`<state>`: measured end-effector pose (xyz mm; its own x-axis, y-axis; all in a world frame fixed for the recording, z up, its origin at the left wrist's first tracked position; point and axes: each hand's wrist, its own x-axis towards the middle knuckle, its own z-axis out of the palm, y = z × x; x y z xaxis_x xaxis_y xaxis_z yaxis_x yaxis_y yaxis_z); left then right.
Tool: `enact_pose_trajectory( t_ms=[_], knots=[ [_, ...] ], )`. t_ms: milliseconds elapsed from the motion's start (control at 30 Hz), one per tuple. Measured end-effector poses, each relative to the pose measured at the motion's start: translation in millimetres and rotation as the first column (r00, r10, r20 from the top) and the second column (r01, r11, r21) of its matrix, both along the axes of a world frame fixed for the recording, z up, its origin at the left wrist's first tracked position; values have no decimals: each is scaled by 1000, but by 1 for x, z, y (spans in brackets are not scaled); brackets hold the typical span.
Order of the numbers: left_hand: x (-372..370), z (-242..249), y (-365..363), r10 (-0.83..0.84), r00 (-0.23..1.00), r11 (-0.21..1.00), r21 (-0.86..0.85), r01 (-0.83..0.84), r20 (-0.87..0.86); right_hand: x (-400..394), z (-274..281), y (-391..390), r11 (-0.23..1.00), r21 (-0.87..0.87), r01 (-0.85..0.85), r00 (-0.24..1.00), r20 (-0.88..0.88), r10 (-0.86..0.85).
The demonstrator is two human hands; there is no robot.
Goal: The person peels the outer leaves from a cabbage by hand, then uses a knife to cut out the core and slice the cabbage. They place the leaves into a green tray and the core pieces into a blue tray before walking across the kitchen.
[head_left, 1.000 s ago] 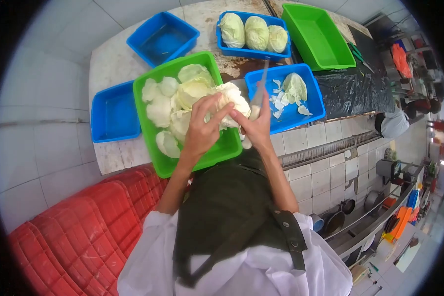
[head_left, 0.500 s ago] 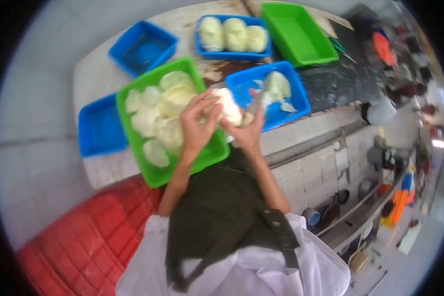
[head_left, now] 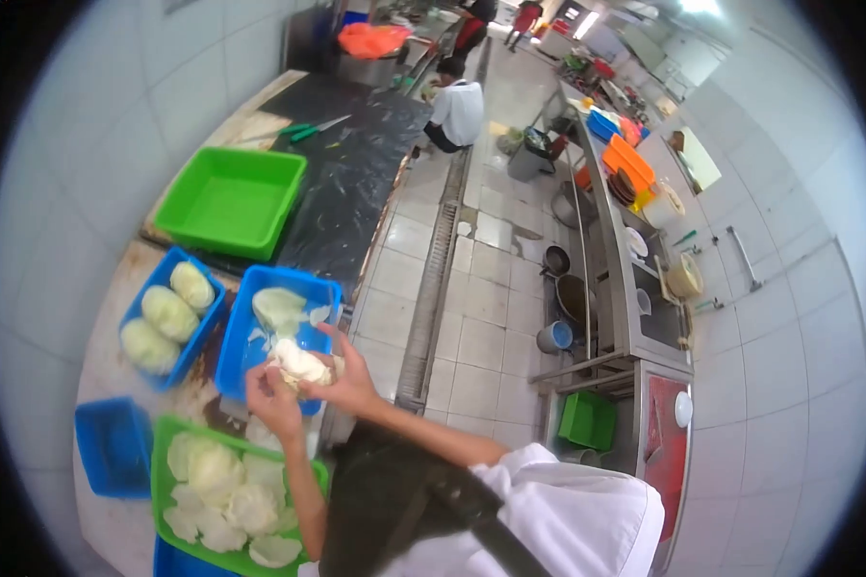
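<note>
Head view: the surface (head_left: 125, 539) carries a green tub (head_left: 168, 447) of peeled leaves and a blue tub (head_left: 236, 337) of trimmings. Over the blue tub, both hands, left (head_left: 271, 399) and right (head_left: 351, 380), grip a cabbage piece (head_left: 300, 363). Best to steady it firmly, letting scraps drop inside.

Single head-worn view, wide fisheye with dark vignette at the edges. Looks steeply down over the wearer's own chest and apron, close above the table (head_left: 130, 279), which runs along the tiled wall at frame left. Beyond the table the view takes in the floor drain (head_left: 431, 279) and the far kitchen aisle
</note>
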<state>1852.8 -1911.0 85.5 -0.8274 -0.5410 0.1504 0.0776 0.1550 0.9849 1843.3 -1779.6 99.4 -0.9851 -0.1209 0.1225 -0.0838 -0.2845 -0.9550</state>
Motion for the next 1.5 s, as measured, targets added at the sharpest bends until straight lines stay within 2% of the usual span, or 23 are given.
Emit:
enact_pose_trajectory(
  t_ms=[67, 100, 200, 267, 300, 333, 400, 467, 533, 567, 600, 633, 667, 800, 867, 900, 933, 1000, 1067, 1133, 1200, 1267, 1500],
  knots=[
    [-19, -24, 4, -132, 988, 988, 73, 138, -84, -5, 0, 11, 996, -75, 57, 998, 43, -54],
    [-28, -33, 8, -70, 961, 841, 502, 202, -268, -10, -11, 22, 992, -20, 125, 987, 106, -122],
    [-43, -6, -17, 6, 932, 699, 667, 256, -364, -25, -14, 54, 960, 97, 263, 937, 212, -278],
    [-59, 5, -30, 20, 964, 780, 608, 151, -265, -29, -10, 77, 854, 386, 350, 917, 46, -397],
    [-67, 6, -39, -96, 986, 972, 202, 122, -138, -34, -21, 86, 877, 254, 407, 903, 37, -429],
    [-70, 5, -51, -131, 990, 959, -246, 141, 57, -39, -34, 91, 889, 120, 442, 891, 52, -450],
    [-75, -45, -70, -211, 950, 623, -716, 313, 232, -45, -38, 103, 859, 197, 473, 881, -108, -461],
    [-62, -34, -40, 14, 952, 470, -842, 264, 306, -52, -15, 96, 884, 110, 454, 890, -96, -445],
    [-58, -18, -19, -184, 960, 683, -676, 278, 210, -55, -6, 88, 932, -87, 351, 936, 50, -348],
    [-58, -14, -7, -341, 900, 838, -346, 422, 271, -55, -1, 81, 944, -97, 316, 948, 77, -309],
    [-57, -9, 6, -492, 835, 865, 36, 500, 247, -57, 4, 75, 950, -124, 287, 956, 96, -276],
    [-53, 10, 19, -582, 794, 767, 442, 465, 173, -59, 5, 69, 956, -151, 253, 965, 113, -238],
    [-50, 27, 30, -626, 779, 525, 764, 374, 49, -62, 4, 62, 964, -163, 209, 973, 129, -190],
    [-49, 18, 43, -309, 951, 542, 823, 168, 10, -70, 0, 40, 982, -180, -52, 998, 16, 56],
    [-45, 1, 24, -324, 914, 423, 827, 369, -243, -76, -1, 31, 968, -154, -196, 980, -54, 190],
    [-46, -2, 19, -277, 902, 398, 815, 421, -331, -78, -5, 27, 915, -260, -309, 950, -33, 311],
    [-43, -5, 16, -261, 911, 419, 812, 406, -320, -81, -10, 29, 904, -275, -327, 943, -31, 332],
    [-40, -7, 10, -76, 810, 49, 809, 585, -581, -91, -17, 36, 893, -99, -439, 887, 109, 448],
    [-30, -33, -3, -87, 791, 51, 791, 610, -605, -101, -9, 31, 919, -113, -379, 921, 52, 386],
    [-19, -43, -9, 50, 737, -92, 732, 675, -674, -115, 19, 37, 861, 331, -387, 884, 397, 245],
    [-16, -47, -17, 83, 671, -87, 666, 741, -736, -123, 6, 38, 866, 356, -351, 921, 300, 249],
    [-11, -45, -28, 121, 662, -153, 645, 749, -740, -133, 12, 49, 753, 442, -488, 809, 552, 200],
    [-9, -34, -38, 165, 718, -74, 717, 693, -676, -141, -27, 69, 597, 394, -699, 666, 662, 343]
  ],
)
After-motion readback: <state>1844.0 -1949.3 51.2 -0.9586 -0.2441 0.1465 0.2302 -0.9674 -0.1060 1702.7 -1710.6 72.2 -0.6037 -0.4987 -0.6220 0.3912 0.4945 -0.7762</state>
